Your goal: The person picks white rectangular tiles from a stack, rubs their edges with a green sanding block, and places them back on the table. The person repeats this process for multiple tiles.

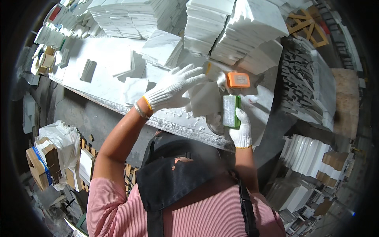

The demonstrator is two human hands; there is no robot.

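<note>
My left hand (173, 87), in a white knit glove, hovers over the work table with its fingers stretched out and nothing in them. Just right of its fingertips is a greyish square stone tile (206, 100), partly overlapped by the glove. My right hand (241, 132), gloved the same way, grips a green sanding block (231, 111) by its right side. The block's pale, dusty face shows. Beyond it lies an orange block (238, 79) of similar shape, on the table.
Tall stacks of white marble tiles (248, 35) rise at the back. A tilted tile stack (161, 47) and loose tiles (135, 91) lie left of my hands. White chips and dust line the table's front edge (181, 132). Stacked stone strips (296, 79) stand at right.
</note>
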